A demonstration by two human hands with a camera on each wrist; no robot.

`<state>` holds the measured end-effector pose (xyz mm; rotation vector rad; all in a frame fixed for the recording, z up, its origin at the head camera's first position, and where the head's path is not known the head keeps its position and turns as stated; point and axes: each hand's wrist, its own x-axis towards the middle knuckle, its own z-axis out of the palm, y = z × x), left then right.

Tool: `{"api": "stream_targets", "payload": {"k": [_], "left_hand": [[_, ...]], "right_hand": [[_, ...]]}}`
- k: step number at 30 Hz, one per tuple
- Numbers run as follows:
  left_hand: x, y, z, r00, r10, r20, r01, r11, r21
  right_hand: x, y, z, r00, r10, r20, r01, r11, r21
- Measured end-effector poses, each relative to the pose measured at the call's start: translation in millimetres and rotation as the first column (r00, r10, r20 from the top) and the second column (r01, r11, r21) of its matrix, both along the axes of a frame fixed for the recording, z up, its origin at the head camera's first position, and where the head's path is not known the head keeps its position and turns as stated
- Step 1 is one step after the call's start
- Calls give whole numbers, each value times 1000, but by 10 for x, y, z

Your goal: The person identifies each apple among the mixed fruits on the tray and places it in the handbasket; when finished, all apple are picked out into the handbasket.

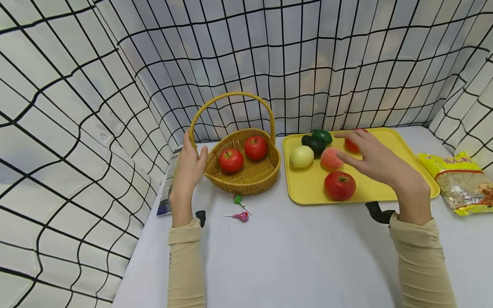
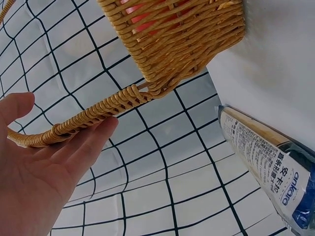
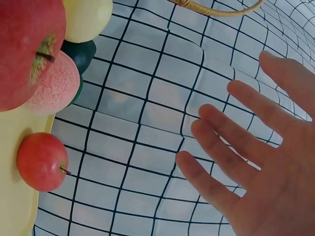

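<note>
The basket [image 1: 246, 187] stands near the table's [image 1: 285, 256] back edge, left of centre, its handle [image 1: 240, 93] upright. In it sit two red apples — one [image 1: 231, 161] toward the front left, the other [image 1: 256, 148] farther back to the right. The left hand [image 1: 189, 169] lays its straight fingers against the handle's left side, thumb standing apart, so the grip is not closed. On the tray [image 1: 308, 188], right of the basket, two dark green fruits [image 1: 316, 143] lie by the back edge near the back left corner, a pale fruit [image 1: 301, 156] by the left edge and a peach [image 1: 331, 159] just beside them. A red apple [image 1: 340, 186] sits at the front edge, another [image 3: 43, 162] near the back edge. The right hand [image 1: 377, 158] hovers over the tray — fingers and thumb apart, holding nothing. Two lollipops [image 1: 243, 217] lie before the basket; a packet [image 2: 268, 164] lies along the table's left edge, and a bag [image 1: 458, 184] is beside the tray's right edge.
</note>
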<state>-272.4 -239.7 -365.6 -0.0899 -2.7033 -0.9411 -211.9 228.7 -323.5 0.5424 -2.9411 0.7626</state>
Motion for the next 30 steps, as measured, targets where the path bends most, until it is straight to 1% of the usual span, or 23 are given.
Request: {"api": "stream_targets", "payload": {"k": [5, 10, 18, 22, 25, 30], "left_hand": [[-18, 3, 34, 1000, -8, 0, 8, 1000, 2], [-14, 9, 52, 1000, 4, 9, -4, 1000, -9], [8, 12, 14, 1000, -15, 6, 14, 1000, 25], [5, 17, 7, 1000, -18, 8, 18, 999, 31], [7, 19, 11, 1000, -14, 18, 14, 999, 33], [8, 26, 13, 1000, -14, 17, 13, 999, 36]], "right_hand": [[-31, 47, 40, 1000, -15, 20, 14, 1000, 21], [-35, 87, 29, 998, -40, 54, 38, 999, 22], [-3, 251, 5, 995, -85, 45, 84, 996, 22], [-10, 331, -8, 994, -99, 40, 97, 994, 40], [-24, 367, -18, 992, -103, 68, 99, 993, 58], [-43, 391, -78, 972, -108, 210, 86, 990, 112]]}}
